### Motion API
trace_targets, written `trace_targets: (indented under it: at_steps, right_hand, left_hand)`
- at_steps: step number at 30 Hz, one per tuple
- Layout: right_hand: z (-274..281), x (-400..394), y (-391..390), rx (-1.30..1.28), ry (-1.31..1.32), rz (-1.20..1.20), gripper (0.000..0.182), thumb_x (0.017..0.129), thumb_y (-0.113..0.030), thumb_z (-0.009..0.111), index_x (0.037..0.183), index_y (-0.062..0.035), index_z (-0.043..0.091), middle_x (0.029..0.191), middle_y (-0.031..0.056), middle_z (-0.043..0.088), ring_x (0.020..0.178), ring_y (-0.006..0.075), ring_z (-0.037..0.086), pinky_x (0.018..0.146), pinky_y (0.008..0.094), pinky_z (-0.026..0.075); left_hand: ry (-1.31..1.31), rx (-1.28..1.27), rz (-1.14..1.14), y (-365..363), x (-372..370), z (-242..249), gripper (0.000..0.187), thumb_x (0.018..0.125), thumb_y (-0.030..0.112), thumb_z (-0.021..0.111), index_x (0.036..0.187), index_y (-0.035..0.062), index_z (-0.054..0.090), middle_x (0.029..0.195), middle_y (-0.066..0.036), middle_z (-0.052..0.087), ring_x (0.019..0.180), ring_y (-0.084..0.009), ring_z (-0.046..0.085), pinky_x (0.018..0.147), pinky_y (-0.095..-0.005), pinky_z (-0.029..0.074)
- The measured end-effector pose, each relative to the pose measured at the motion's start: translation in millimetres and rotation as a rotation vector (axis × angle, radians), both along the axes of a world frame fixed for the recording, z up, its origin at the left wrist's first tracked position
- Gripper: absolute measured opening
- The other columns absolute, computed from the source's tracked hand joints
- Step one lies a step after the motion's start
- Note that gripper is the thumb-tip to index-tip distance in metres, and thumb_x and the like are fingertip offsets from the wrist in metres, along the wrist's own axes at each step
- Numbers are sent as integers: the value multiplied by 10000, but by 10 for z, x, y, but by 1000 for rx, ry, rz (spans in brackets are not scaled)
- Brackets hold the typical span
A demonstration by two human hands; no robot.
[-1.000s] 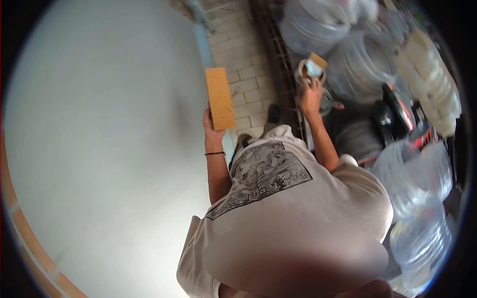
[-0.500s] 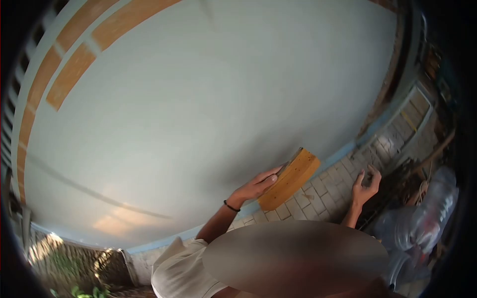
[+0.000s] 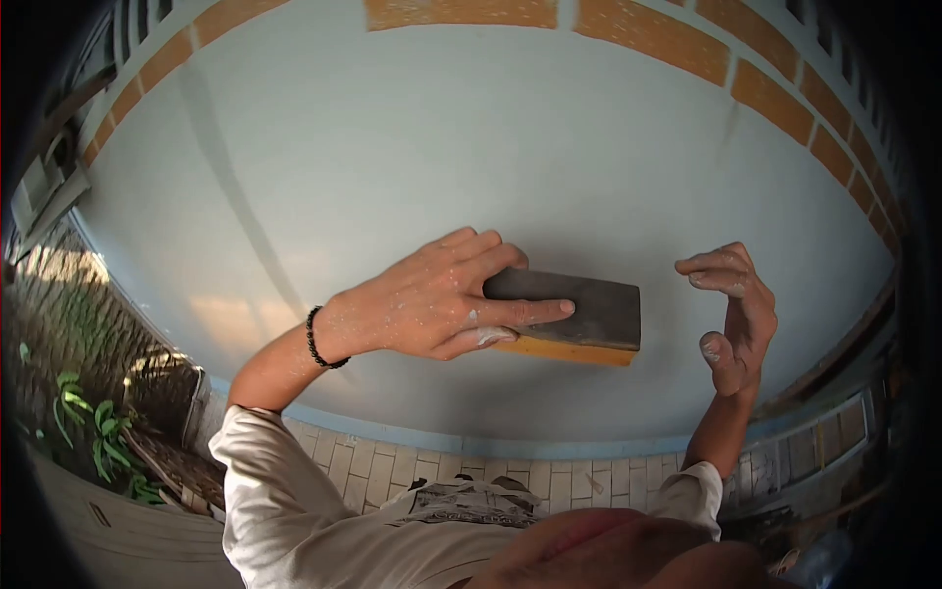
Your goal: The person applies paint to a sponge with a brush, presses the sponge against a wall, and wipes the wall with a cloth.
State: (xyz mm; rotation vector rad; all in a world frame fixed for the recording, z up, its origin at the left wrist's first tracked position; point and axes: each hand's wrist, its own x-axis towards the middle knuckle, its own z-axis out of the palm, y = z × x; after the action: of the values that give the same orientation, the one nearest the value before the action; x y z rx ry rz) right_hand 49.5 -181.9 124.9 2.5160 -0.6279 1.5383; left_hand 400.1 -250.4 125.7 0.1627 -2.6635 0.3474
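My left hand (image 3: 442, 299), wearing a black bead bracelet (image 3: 316, 339) at the wrist, grips one end of a rectangular sponge block (image 3: 599, 309). Dark grey covers the face toward me, and a yellow-orange layer runs along its lower edge. Two fingers lie over the grey face while the thumb is below. Pale grey wall (image 3: 471, 137) fills the background directly behind the block. To the right of the block, my right hand (image 3: 741, 319) is open and empty, its fingers curved and thumb apart. Whitish smears mark the fingers of both hands.
Orange brick-shaped patches (image 3: 653, 37) run along the wall's upper part. A light blue band (image 3: 491, 448) edges its foot, above paving bricks (image 3: 373, 471). Green plants (image 3: 103, 432) grow at lower left. A clear plastic item (image 3: 819, 562) lies at lower right.
The view has swung round and levelled. The block has turned from its orange side to its grey face. My right hand has come up beside it, fingers still apart.
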Motion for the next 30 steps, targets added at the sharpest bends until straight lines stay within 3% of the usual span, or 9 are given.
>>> trace_targets:
  at_steps: [4,7,10,12,15,19,20,25,30]
  right_hand:
    - [410,164,-113,-147,299,-30,438,678,-242,878,1014,-17,711,1094,182,722,905,292,621,737,405,515]
    - [936,694,-229,-339,488,-68,528,628,-318,912,1016,-31,698,1162,189,712,954,299,620,785,407,509]
    - [1426,1166,-384,-478,553,-15,541,571,-211,927,1035,-47,702,1184,164,712,982,308,631,816,404,511]
    - [2029,1885,-636,-530,513,60,540,591,-207,921,1065,-61,710,1196,144,713,995,308,638,837,414,516]
    - [2294,2239,-835,-646,441,77,480,662,-228,890,1072,-76,691,1011,95,704,859,243,633,717,352,500]
    - [2738,2656,-1095,-726,565,91,515,659,-250,883,1091,-65,671,998,73,700,819,196,622,689,307,495]
    - [2789,2782,-1155,-743,563,81,534,651,-249,885,1100,-62,664,1010,75,694,832,197,625,698,310,502]
    - [2902,3304,-1352,-908,501,51,692,626,-227,903,1217,-65,582,1078,80,665,928,203,663,741,322,538]
    - [2619,3642,-1576,-746,363,65,913,630,-186,927,1380,-92,414,1217,97,603,1080,222,676,887,354,584]
  left_hand:
    - [10,-265,229,185,8,154,452,958,446,621,1395,342,669,1083,-110,597,829,-235,502,771,-368,446]
    - [74,-414,386,359,495,482,484,898,455,671,1378,390,675,1140,-102,617,880,-241,534,792,-378,452]
    - [94,-650,516,491,981,816,493,886,449,682,1376,395,675,1177,-107,621,930,-255,547,815,-384,457]
    - [128,-681,601,473,1752,1316,550,826,379,750,1370,407,676,1221,-105,615,993,-284,554,855,-399,468]
    - [194,-868,662,327,2152,1537,590,797,369,774,1368,466,659,1192,-93,633,1010,-272,577,859,-390,469]
    - [199,-1048,688,47,2660,1898,726,683,207,863,1358,405,683,1276,-80,620,1073,-279,569,897,-415,491]
    - [200,-1079,685,-47,2782,1975,769,640,140,884,1350,370,697,1329,-94,604,1095,-292,563,900,-418,505]
    - [259,-1070,640,-413,3326,2120,735,686,122,872,1362,346,690,1327,-90,614,1119,-294,581,938,-413,550]
    - [246,-1062,502,-787,3618,2133,704,692,159,879,1347,347,702,1312,-82,620,1102,-281,579,926,-408,548]
